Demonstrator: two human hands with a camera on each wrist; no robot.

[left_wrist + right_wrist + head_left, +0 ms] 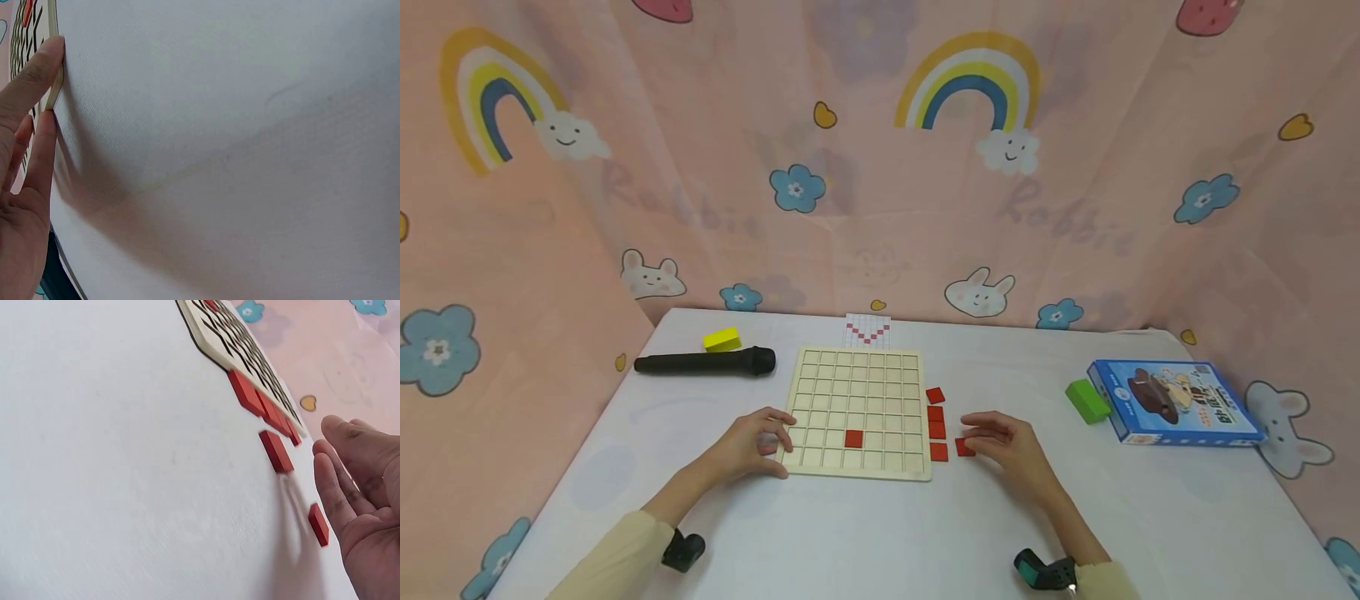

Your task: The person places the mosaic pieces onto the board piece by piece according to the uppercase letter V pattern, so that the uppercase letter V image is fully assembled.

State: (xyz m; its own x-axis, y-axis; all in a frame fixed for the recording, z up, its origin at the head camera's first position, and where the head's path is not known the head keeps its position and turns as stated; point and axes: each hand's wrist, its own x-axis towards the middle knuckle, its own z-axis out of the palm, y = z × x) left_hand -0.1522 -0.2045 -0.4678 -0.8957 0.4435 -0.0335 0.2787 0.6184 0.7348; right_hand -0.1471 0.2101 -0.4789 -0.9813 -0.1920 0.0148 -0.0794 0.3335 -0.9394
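A square wooden grid board [820, 387] lies on the table, with one red tile [853, 439] in a cell toward its front. My left hand [756, 446] touches the board's left edge and front left corner, fingers spread and little bent. In the left wrist view its fingertips meet the board's edge. Several loose red tiles [938, 452] line the board's right side. My right hand [1006, 446] is above the table there, holding nothing, its fingers beside a separate red tile [275, 452]. Another red tile [319, 525] lies below the hand and is hidden in the head view.
Behind the board stands a small card [868, 331] with a red V pattern. A black microphone [703, 362] and a yellow block [722, 339] are at the left. On the right, a green block [1087, 402] sits against a blue box [1176, 404]. A patterned curtain [880, 233] hangs behind.
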